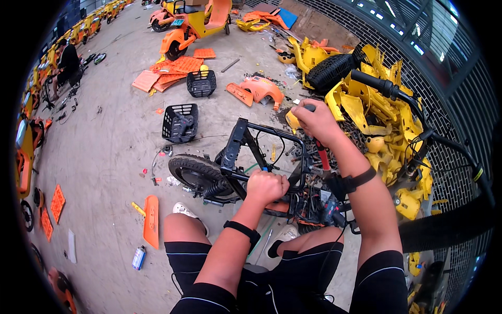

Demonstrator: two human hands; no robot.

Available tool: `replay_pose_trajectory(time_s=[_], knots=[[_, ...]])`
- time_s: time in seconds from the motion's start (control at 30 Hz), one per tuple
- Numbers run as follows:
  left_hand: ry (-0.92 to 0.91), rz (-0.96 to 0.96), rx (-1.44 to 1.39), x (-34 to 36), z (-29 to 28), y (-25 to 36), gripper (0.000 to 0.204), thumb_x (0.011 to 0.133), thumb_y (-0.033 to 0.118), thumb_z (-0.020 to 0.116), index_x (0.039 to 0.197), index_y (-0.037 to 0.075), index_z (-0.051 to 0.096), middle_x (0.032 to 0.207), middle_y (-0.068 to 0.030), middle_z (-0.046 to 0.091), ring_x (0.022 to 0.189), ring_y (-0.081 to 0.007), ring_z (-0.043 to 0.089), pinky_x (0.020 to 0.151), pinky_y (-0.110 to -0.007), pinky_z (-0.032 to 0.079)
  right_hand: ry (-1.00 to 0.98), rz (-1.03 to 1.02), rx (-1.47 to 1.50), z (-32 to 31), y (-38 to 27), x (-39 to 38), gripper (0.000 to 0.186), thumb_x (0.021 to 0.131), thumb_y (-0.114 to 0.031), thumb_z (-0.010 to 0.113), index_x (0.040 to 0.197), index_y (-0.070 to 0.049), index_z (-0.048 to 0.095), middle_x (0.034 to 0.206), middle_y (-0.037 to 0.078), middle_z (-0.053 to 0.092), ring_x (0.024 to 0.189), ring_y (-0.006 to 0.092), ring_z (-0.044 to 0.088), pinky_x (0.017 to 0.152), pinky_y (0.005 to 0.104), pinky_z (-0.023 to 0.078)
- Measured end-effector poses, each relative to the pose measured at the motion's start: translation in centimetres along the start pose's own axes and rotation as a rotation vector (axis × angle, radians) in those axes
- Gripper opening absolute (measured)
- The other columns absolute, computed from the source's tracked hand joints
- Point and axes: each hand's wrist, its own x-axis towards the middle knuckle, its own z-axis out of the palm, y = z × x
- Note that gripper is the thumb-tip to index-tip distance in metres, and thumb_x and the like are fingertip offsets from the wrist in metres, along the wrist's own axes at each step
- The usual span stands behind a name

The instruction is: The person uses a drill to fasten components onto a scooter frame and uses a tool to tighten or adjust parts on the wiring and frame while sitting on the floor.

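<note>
Yellow plastic body panels (358, 112) to one side, black metal scooter frame (235, 142) at the knees

Heaped on the right, the panels stand close to the working side, so the right elbow would do best on a short, controlled path. The frame sits low in front of the seated person's knees, its cluttered parts between the hands and the panels. Firm support matters most here: any give in the frame would probably waste effort. A black curved handlebar (465, 152) reaches out at the right; whether it joins this frame cannot be told. At the other end, the black-tyred rear wheel (196, 166) could roll, so a check that it is settled seems wise.

The right hand (317, 124), raised above the frame, is closed around a dark-ended handle (309, 107). The left hand (266, 187) is curled into a fist over the frame's middle; what lies inside it cannot be told. Its knuckles should be well out of line with the other hand's stroke. Below the right hand shows a red bar-shaped piece (321, 156), perhaps part of the same tool. Smallest is a blue piece (265, 169) just beside the left fist, worth guarding from knocks.
</note>
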Motion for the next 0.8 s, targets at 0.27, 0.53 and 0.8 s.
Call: replay_pose_trajectory(time_s=[0.27,0.53,0.8], knots=[[0.024,0.013,0.012,0.1,0.1,0.1,0.036,0.083,0.022,0.063,0.049,0.014,0.061,0.049,-0.0060,0.061,0.043,-0.0245,0.059,0.053,-0.039,0.045,0.082,0.011,0.297,-1.6,0.2,-0.1,0.021,0.092,-0.019,0.069,0.084,-0.002,0.060,0.059,-0.003,0.050,0.044,0.0060,0.040,0.041,0.0250,0.031],[0.044,0.016,0.019,0.4,0.3,0.5,0.035,0.081,0.019,0.063,0.047,0.014,0.060,0.049,-0.0060,0.061,0.042,-0.0249,0.058,0.052,-0.039,0.045,0.284,-0.159,0.624,-6.7,3.6,-5.0,0.022,0.095,-0.015,0.063,0.078,-0.007,0.050,0.055,-0.001,0.041,0.041,0.0100,0.037,0.042,0.0268,0.034],[-0.049,0.046,0.087,0.5,-0.3,0.8,0.041,0.086,0.027,0.063,0.047,0.014,0.060,0.049,-0.0084,0.060,0.044,-0.0270,0.060,0.052,-0.043,0.048,0.480,-0.446,0.874,-10.8,10.9,-9.5,0.025,0.099,-0.019,0.051,0.077,-0.011,0.043,0.054,0.001,0.037,0.042,0.0121,0.036,0.043,0.0278,0.035]])
